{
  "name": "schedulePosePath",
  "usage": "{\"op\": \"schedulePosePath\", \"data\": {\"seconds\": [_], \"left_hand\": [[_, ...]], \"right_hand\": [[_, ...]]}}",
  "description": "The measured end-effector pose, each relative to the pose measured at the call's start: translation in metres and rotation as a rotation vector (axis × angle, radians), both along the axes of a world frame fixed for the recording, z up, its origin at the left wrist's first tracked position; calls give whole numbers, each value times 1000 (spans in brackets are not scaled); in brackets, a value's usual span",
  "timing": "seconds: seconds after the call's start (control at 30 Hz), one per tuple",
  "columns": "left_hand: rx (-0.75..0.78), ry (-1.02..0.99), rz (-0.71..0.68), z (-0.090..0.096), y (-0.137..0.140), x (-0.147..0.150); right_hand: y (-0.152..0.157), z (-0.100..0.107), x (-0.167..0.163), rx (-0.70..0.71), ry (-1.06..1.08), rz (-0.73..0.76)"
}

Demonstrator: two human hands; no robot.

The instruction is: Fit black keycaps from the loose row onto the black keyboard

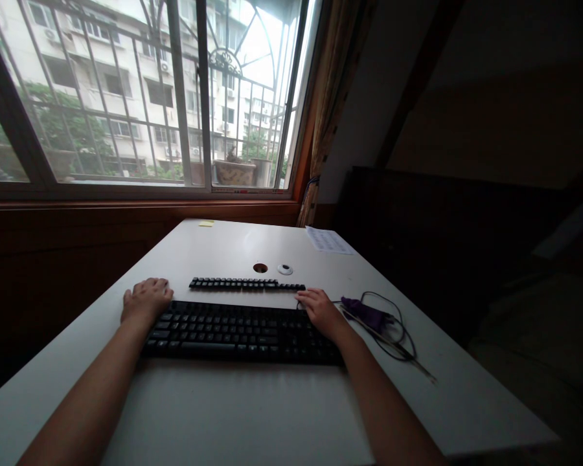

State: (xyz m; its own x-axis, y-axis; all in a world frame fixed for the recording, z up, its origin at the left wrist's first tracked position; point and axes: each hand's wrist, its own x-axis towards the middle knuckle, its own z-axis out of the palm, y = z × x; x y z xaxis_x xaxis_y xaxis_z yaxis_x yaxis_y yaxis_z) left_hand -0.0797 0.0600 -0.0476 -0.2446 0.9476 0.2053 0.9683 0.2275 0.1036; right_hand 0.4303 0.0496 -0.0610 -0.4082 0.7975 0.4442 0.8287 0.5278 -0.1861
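Note:
A full-size black keyboard [218, 329] lies on the white table in front of me, its keys facing up. My left hand [147, 300] is closed at its far left corner, with the fingers curled and the fingertips partly hidden. At the far right corner, my right hand [319, 312] grips the keyboard, its fingers pointing left over the back edge. The right hand and forearm cover part of that end. Just behind the keyboard runs a narrow strip of black keycaps [240, 284], apart from it; its right end is close to my right fingertips.
Right of the keyboard lie a purple cloth pouch [366, 313], a looped black cable [412, 343] and a thin stick-like tool [420, 367]. Farther back are a round hole [260, 268], its cover [285, 269], printed paper [329, 241] and yellow notes [206, 223]. A window stands beyond the table [233, 414].

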Motion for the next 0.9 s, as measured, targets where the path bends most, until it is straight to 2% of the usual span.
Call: {"op": "schedulePosePath", "data": {"seconds": [0.23, 0.5, 0.9], "left_hand": [[-10, 6, 7, 1, -1, 1], [-17, 31, 4, -1, 2, -2], [10, 21, -1, -1, 1, 0]], "right_hand": [[-3, 3, 0, 6, -2, -41], [-5, 3, -1, 11, 36, 22], [-9, 7, -3, -44, 18, -21]]}}
